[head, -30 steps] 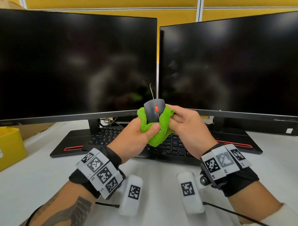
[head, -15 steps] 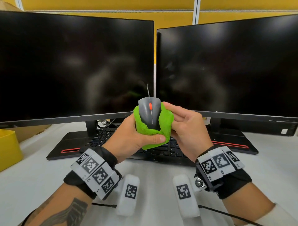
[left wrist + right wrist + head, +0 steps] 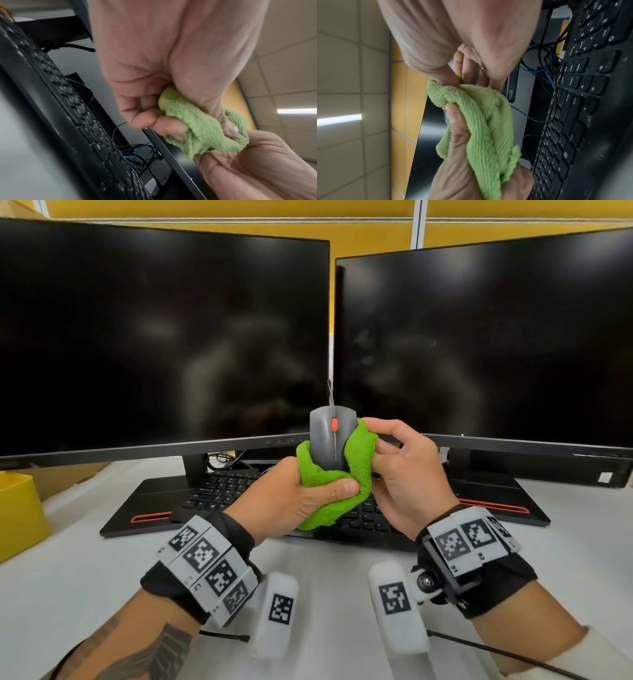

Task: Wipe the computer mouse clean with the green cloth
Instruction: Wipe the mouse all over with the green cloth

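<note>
A grey computer mouse (image 3: pixel 331 440) with an orange wheel stands nose up in the air above the keyboard, its cable (image 3: pixel 330 393) rising from the top. A green cloth (image 3: pixel 359 463) wraps its lower half and both sides. My left hand (image 3: pixel 308 491) grips the cloth round the mouse from the left, thumb across the front fold. My right hand (image 3: pixel 383 460) pinches the cloth's right edge against the mouse, thumb on top. In the left wrist view, curled fingers (image 3: pixel 168 127) bunch the cloth (image 3: pixel 205 129). In the right wrist view the cloth (image 3: pixel 488 121) hides the mouse.
Two dark monitors (image 3: pixel 164 337) (image 3: pixel 486 344) stand side by side close behind the hands. A black keyboard (image 3: pixel 222 491) lies under them on the white desk (image 3: pixel 325 577). A yellow bin (image 3: pixel 17 508) sits at the left edge. Tangled cables (image 3: pixel 137 155) lie behind the keyboard.
The mouse has turned from tilted to upright in the cloth, and more of its top shows. My right thumb has climbed to the cloth's upper edge. Both hands keep their hold.
</note>
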The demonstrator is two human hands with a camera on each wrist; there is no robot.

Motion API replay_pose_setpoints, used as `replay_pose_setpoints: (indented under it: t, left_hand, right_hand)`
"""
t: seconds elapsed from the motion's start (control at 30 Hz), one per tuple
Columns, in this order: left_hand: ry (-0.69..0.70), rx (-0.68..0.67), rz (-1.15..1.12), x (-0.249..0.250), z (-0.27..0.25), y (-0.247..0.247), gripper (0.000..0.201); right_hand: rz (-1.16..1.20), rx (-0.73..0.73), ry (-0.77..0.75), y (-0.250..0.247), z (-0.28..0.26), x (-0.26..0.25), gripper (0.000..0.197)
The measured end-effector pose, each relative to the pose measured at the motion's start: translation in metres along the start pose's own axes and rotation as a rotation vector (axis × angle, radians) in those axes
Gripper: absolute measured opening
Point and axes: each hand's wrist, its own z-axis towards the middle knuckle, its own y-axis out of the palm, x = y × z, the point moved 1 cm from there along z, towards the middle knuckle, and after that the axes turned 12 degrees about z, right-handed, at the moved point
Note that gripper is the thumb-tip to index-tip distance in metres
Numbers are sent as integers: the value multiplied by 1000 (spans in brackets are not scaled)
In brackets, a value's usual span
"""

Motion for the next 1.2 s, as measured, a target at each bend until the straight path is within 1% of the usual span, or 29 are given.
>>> replay_pose_setpoints:
  t: [0.03,0.1,0.13,0.23,0.27,0.3,0.33,0.37,0.4,0.43,0.47,0.5,0.57,0.6,0.63,0.67,0.73,0.77,0.83,0.93,1.0,1.07,1.13,1.2]
  left_hand:
    - [-24,10,-2,1,0,0,28]
    - [-56,-16,-23,5,-3,-1,26]
    - [-58,-30,-7,6,-3,-1,28]
    - [-45,-65,105,3,-3,-2,52]
    - [-50,-85,117,1,-3,-3,56]
    - [-64,-102,120,0,-3,-6,52]
    - [-84,-112,140,-3,-3,-10,43]
    - [-109,-124,171,-4,-4,-14,40]
    - [-123,-120,198,-6,-3,-18,47]
    - [-123,-80,188,-7,-2,-21,56]
    - [-108,3,147,-6,-1,-22,61]
    - [-104,116,108,-3,-1,-21,66]
    - [-108,337,113,2,0,-17,83]
    - [-94,394,133,5,0,-15,85]
    - [-67,408,137,7,-1,-13,78]
    - [-41,381,138,8,1,-11,65]
    - [-8,269,123,8,2,-6,38]
    - [3,226,103,7,2,-4,32]
    - [4,197,70,3,2,-3,31]
    - [-47,173,24,1,3,-3,27]
    - [-37,158,46,-1,3,-1,27]
    - [-18,145,68,-3,3,3,28]
    - [-16,126,66,-2,3,6,24]
    - [-17,110,53,-2,3,7,20]
  right_hand:
    - [30,3,-2,0,0,-1,39]
    - [82,3,-16,0,0,-4,39]
    - [97,6,-26,0,1,-6,39]
    - [126,19,-42,-1,1,-9,42]
    - [130,25,-44,-2,1,-10,43]
    - [132,32,-45,-2,1,-10,43]
    - [131,41,-50,-2,2,-11,43]
    - [127,53,-59,-4,3,-12,43]
    - [118,64,-69,-5,4,-14,43]
    - [109,67,-75,-6,5,-15,44]
    - [103,63,-76,-7,5,-17,45]
    - [97,52,-74,-7,5,-18,47]
    - [76,19,-67,-6,3,-16,47]
    - [61,2,-61,-4,2,-15,47]
    - [43,-11,-57,-3,1,-13,47]
    - [25,-21,-56,-2,0,-12,46]
    - [11,-42,-48,0,-1,-10,47]
    - [17,-47,-45,0,-1,-9,47]
    - [36,-42,-44,1,-2,-8,46]
    - [102,-22,-63,2,-2,-11,40]
    - [138,-21,-80,4,-2,-13,37]
    - [87,-6,-108,5,-3,-11,32]
    - [-28,31,-152,5,-3,-7,22]
    - [-71,72,-181,2,-2,-4,13]
